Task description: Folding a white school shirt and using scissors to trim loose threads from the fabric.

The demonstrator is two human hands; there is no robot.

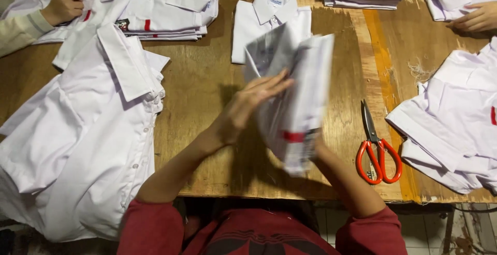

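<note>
The left hand (253, 102) pressed flat, fingers spread, against a folded white shirt (295, 99) raised on edge above the middle of the wooden surface (202, 94), steadying the bundle. The right hand was hidden behind it, so its grip could not be told. Another folded shirt (259, 22) lay at twelve o'clock, red-handled scissors (377, 149) at three, unfolded shirts (83, 136) at nine, within reach.
</note>
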